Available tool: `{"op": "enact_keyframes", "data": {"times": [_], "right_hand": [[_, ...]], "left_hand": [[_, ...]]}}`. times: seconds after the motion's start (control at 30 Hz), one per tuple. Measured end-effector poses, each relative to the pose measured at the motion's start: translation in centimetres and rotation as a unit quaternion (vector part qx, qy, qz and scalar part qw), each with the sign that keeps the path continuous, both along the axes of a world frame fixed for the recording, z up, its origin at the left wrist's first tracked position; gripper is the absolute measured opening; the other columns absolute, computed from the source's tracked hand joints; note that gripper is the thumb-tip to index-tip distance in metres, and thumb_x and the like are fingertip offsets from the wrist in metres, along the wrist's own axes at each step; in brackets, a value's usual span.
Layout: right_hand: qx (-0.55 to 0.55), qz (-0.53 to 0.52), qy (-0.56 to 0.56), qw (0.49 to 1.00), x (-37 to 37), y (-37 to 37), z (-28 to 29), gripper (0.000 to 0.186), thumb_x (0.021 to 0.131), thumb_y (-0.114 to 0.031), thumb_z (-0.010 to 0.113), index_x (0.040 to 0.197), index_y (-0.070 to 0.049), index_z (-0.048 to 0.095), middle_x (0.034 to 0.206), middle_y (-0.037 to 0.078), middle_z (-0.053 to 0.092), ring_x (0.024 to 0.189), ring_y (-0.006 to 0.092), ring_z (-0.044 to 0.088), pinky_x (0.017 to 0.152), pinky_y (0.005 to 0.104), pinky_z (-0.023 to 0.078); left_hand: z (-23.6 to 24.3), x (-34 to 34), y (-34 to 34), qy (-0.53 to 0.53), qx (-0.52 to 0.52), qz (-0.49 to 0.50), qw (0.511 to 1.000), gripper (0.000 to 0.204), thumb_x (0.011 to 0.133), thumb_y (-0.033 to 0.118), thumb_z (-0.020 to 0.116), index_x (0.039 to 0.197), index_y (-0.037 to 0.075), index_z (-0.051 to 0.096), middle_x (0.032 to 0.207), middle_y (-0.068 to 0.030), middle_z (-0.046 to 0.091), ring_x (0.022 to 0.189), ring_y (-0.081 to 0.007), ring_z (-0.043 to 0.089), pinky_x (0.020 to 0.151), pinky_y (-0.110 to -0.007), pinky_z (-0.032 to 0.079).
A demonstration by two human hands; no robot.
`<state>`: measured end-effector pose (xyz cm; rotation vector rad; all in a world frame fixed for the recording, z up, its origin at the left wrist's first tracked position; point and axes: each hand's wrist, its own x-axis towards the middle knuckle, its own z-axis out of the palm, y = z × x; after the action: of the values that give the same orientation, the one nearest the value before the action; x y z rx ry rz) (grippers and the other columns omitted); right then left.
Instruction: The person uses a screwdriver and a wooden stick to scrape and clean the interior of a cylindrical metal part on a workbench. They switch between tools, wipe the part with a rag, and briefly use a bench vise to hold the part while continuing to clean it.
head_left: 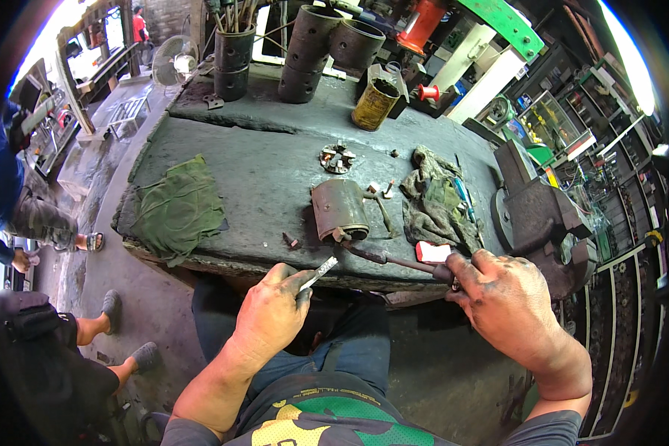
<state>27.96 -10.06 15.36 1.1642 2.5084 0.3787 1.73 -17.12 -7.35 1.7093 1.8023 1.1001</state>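
My left hand (272, 308) pinches a short silvery metal strip (321, 270) that points up and right. My right hand (502, 297) is closed around the handle end of a soldering iron (403, 262). Its thick dark bit reaches left, close to the lower rim of a cylindrical metal motor housing (338, 209). This housing lies on the workbench near the front edge, with a small coppery block (340, 235) at its rim. Beyond it sits a round brush holder plate (337, 158) with copper-coloured pieces.
A green cloth (178, 208) lies at the left, a dirty rag (435, 197) at the right. By my right hand are a red-and-white packet (432, 252) and a large bench vise (539, 215). Metal cylinders (305, 56) and a yellow can (375, 104) stand behind. People (33, 178) are at the left.
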Motion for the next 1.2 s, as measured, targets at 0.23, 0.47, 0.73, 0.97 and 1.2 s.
{"op": "enact_keyframes", "data": {"times": [0.23, 0.47, 0.73, 0.97, 1.2], "right_hand": [[0.0, 0.032, 0.0, 0.999, 0.08, 0.14, 0.41, 0.038, 0.099, -0.03, 0.079, 0.129, -0.008, 0.071, 0.099, 0.011, 0.071, 0.088, 0.0338, 0.079, 0.078, 0.0472, 0.062], [0.019, 0.024, -0.004, 1.0, 0.48, -0.51, 0.95, 0.04, 0.098, -0.029, 0.081, 0.13, -0.007, 0.071, 0.098, 0.012, 0.071, 0.087, 0.0335, 0.078, 0.079, 0.0465, 0.061], [0.006, 0.011, 0.01, 1.0, 0.59, -0.34, 0.41, 0.046, 0.096, -0.03, 0.084, 0.136, -0.01, 0.072, 0.098, 0.011, 0.07, 0.088, 0.0349, 0.076, 0.078, 0.0491, 0.059], [-0.008, -0.006, 0.001, 1.0, 0.28, 0.01, 0.05, 0.047, 0.095, -0.029, 0.085, 0.137, -0.012, 0.07, 0.1, 0.012, 0.07, 0.092, 0.0363, 0.076, 0.08, 0.0505, 0.059], [0.007, 0.0, 0.011, 1.0, 0.67, -0.28, 0.44, 0.047, 0.095, -0.03, 0.085, 0.136, -0.011, 0.071, 0.099, 0.011, 0.071, 0.09, 0.0357, 0.077, 0.078, 0.0497, 0.06]], "left_hand": [[0.0, 0.11, 0.13, -0.004, 0.004, 0.0, 1.0, 0.031, 0.097, 0.011, 0.081, 0.128, 0.011, 0.081, 0.109, -0.0156, 0.071, 0.094, -0.0407, 0.077, 0.084, -0.049, 0.064], [0.13, 0.1, 0.11, -0.01, -0.014, 0.001, 1.0, 0.032, 0.097, 0.011, 0.081, 0.128, 0.011, 0.081, 0.11, -0.015, 0.072, 0.096, -0.0405, 0.077, 0.084, -0.05, 0.063], [0.38, 0.32, 0.11, 0.001, -0.026, 0.007, 1.0, 0.032, 0.097, 0.012, 0.081, 0.129, 0.012, 0.081, 0.111, -0.0153, 0.072, 0.098, -0.0406, 0.077, 0.086, -0.05, 0.063], [0.32, 0.24, 0.15, -0.004, -0.022, 0.005, 1.0, 0.034, 0.097, 0.012, 0.082, 0.13, 0.012, 0.081, 0.111, -0.0154, 0.072, 0.098, -0.0407, 0.077, 0.086, -0.05, 0.063], [-0.09, 0.26, 0.15, -0.011, -0.014, 0.002, 1.0, 0.034, 0.096, 0.01, 0.082, 0.13, 0.011, 0.081, 0.109, -0.0158, 0.072, 0.097, -0.0408, 0.076, 0.085, -0.049, 0.063]]}}
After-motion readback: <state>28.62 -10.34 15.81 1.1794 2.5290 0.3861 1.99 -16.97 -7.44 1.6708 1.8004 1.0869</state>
